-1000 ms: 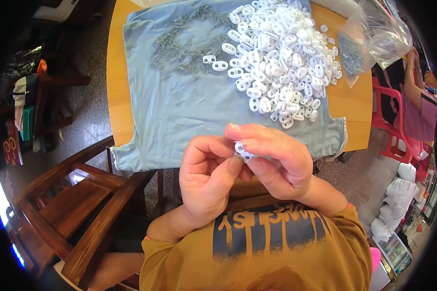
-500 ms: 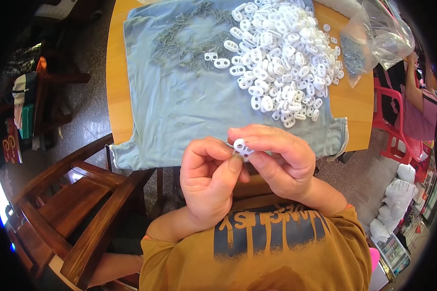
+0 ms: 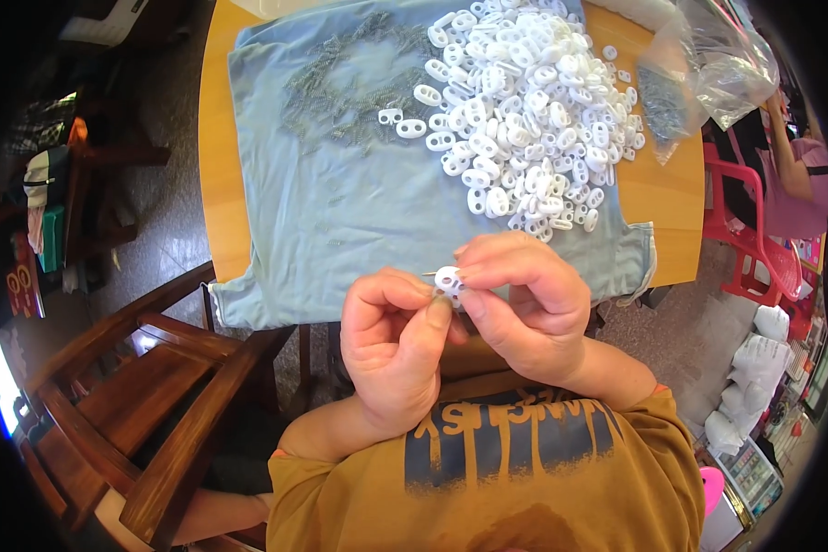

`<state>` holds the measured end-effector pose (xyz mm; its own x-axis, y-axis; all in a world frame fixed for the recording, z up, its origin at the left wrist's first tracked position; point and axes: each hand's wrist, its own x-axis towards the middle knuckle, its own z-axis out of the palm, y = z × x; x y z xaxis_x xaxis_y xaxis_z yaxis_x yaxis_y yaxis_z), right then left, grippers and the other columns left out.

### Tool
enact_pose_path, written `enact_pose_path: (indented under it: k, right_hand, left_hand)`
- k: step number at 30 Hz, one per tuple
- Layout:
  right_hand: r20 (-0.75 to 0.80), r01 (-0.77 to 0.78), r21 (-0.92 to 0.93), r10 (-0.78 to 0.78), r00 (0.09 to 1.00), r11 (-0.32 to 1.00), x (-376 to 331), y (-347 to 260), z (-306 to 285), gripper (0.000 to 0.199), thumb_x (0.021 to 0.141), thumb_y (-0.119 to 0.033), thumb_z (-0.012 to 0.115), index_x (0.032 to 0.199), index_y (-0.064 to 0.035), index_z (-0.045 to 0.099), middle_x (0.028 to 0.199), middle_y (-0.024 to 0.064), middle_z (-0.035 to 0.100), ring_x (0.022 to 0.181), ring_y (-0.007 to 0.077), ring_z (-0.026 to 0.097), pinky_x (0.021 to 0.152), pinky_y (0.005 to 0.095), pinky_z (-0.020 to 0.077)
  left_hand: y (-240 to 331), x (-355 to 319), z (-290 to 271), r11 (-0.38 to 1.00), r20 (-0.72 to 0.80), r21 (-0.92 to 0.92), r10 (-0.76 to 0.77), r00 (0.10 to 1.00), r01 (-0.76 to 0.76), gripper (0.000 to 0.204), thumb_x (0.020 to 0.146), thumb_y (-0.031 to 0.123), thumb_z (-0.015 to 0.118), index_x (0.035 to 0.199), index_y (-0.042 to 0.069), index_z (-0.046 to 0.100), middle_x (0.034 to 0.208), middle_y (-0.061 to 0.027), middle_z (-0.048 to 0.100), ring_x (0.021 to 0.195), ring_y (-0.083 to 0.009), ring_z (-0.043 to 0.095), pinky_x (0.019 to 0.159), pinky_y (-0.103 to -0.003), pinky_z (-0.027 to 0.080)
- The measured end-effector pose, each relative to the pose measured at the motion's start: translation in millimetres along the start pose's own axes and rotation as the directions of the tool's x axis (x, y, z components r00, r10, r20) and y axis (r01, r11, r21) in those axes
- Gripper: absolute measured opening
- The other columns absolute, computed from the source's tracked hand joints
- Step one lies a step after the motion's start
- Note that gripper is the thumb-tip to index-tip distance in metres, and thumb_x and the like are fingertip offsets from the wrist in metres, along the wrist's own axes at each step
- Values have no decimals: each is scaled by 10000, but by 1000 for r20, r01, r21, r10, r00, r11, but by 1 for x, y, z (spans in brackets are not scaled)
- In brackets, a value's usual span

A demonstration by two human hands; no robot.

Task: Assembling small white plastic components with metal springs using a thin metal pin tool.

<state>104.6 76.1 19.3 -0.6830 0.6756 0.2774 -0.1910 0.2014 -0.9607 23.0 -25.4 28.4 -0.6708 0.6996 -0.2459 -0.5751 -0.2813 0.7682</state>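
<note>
Above the near edge of the cloth, I pinch a small white two-hole cord lock between both hands. My left hand has its thumb and forefinger closed on the left side of the piece. My right hand grips its right side with thumb and fingertips. A thin pointed bit sticks out at the upper left of the lock; what it is I cannot make out. Fingertips cover part of the piece. Beyond my hands lies a large heap of similar white cord locks, with a ring of small metal springs left of it.
A pale blue shirt is spread over the wooden table. Clear plastic bags, one with springs, lie at the far right. A wooden chair stands at left, a red plastic chair at right near another person.
The cord lock has turned slightly between my fingers, so more of its holes show. A thin pointed bit is now visible beside it. Both hands keep their pinch.
</note>
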Motion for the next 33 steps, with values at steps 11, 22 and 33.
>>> enact_pose_path:
  k: [11,22,33]
  right_hand:
    - [-22,33,6,-33,999,999,0,1,-2,179,741,72,593,899,-12,588,811,102,609,703,193,583,613,276,458]
    - [150,139,44,-144,978,989,10,-1,-12,203,789,-3,589,989,-20,553,847,86,564,737,223,534,663,319,429]
    - [291,201,97,-221,931,975,19,-1,-19,239,830,-138,633,1016,-29,531,859,79,544,750,235,513,669,324,432]
  left_hand:
    - [3,-3,0,997,113,-15,-78,990,81,316,859,-59,505,1166,0,457,967,-76,565,821,-123,563,735,-251,484]
    - [5,-6,-1,996,254,13,-88,963,88,425,864,-6,540,1269,-44,414,1107,-104,563,995,-141,539,880,-279,432]
    - [5,-9,1,999,236,37,-29,971,21,415,862,15,562,1248,-59,427,1097,-123,580,987,-159,563,908,-292,429]
